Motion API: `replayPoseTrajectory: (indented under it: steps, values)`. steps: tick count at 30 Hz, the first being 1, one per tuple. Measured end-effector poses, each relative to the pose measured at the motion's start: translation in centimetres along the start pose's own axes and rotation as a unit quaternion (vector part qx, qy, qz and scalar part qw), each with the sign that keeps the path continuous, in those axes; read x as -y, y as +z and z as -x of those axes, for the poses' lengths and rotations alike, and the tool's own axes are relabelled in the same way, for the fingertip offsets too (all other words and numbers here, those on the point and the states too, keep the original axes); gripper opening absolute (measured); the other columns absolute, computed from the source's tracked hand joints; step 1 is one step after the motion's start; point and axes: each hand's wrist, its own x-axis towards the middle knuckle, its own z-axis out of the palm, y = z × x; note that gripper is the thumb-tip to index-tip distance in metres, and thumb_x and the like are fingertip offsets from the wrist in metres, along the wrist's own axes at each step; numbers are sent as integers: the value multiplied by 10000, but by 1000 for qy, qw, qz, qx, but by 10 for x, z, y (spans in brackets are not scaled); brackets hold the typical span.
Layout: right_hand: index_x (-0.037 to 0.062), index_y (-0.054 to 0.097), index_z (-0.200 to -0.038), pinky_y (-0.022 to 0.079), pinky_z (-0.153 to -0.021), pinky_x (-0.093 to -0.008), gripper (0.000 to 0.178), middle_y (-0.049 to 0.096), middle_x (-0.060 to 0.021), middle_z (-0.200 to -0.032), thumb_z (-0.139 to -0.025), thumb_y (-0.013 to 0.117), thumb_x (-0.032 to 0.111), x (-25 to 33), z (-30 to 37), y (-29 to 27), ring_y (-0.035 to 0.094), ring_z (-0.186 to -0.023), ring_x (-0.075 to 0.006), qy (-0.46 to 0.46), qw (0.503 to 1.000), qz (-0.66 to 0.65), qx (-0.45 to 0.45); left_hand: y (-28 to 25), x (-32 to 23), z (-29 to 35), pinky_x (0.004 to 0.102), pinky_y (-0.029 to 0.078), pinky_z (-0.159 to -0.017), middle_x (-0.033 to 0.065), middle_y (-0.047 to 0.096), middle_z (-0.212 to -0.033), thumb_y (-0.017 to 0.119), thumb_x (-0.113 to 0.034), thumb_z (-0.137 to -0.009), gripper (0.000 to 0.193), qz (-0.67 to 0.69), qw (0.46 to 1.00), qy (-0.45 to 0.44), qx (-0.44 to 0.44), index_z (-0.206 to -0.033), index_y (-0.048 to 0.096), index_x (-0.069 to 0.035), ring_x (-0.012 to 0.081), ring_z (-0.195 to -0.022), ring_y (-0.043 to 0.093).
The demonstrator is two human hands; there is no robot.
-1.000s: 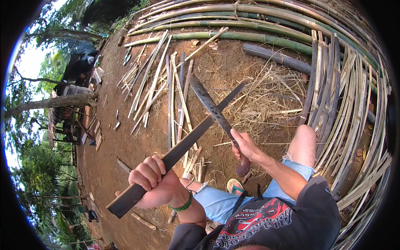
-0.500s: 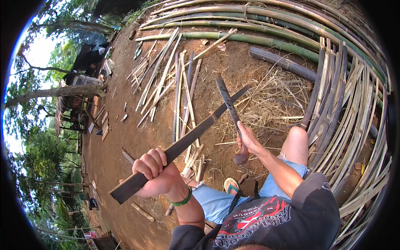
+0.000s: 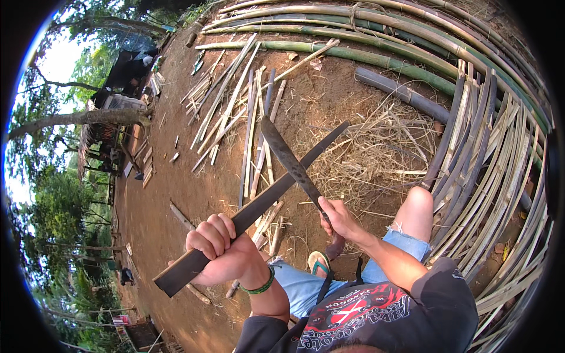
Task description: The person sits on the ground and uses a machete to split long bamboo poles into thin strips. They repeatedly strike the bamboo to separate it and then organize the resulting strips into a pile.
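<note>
My left hand (image 3: 215,247) is closed round the near end of a long, dark bamboo strip (image 3: 266,200), which slants away up to the right. In my right hand (image 3: 340,219) is a machete (image 3: 287,159) with a dark, mottled blade, gripped near where blade and handle meet. The blade crosses over the middle of the strip, its broad tip pointing up and left. Below my right fist shows the knobbed brown handle end (image 3: 335,246). Whether the edge bites into the strip cannot be seen.
Curly shavings (image 3: 376,153) lie on the dirt beyond my right hand. Split bamboo strips (image 3: 226,109) are scattered ahead to the left. Long green bamboo poles (image 3: 353,54) lie across the far side. A bundle of thin slats (image 3: 494,170) stretches along my right, beside my bare knee (image 3: 416,209).
The machete has slid left and nearer along the bamboo strip, its tip tilting further left. My right hand has come down and slightly left; my left hand keeps its hold almost unmoved.
</note>
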Motion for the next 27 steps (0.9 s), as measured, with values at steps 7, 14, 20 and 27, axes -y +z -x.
replayPoseTrajectory:
  steps: [7,14,20,27]
  values:
    - [80,469,-699,415,-373,-283,566,477,-7,-513,-999,425,558,-2,-13,-5,485,-401,-111,13,999,-3,-38,20,6,-5,237,204,-428,-41,254,-450,283,-542,-976,570,-14,1000,17,9,-550,264,-163,82,-419,214]
    - [81,470,-716,428,-386,-294,562,479,-20,-523,-991,434,571,2,-41,-32,487,-411,-129,42,994,-29,-96,23,14,-16,240,199,-418,-40,237,-454,311,-545,-954,550,2,999,13,-37,-563,262,-162,81,-421,210]
    - [98,473,-728,411,-391,-286,536,454,1,-520,-993,442,563,-8,-31,-41,457,-409,-113,32,999,-15,-37,27,15,-11,243,197,-416,-36,240,-456,307,-569,-945,565,-2,999,20,-36,-563,266,-156,88,-417,217]
    - [82,486,-708,426,-395,-286,579,473,-8,-524,-982,437,589,2,-2,-4,478,-411,-116,37,998,-20,52,22,14,-19,240,184,-414,-33,231,-454,312,-525,-933,522,-21,997,16,-79,-559,250,-165,87,-418,213]
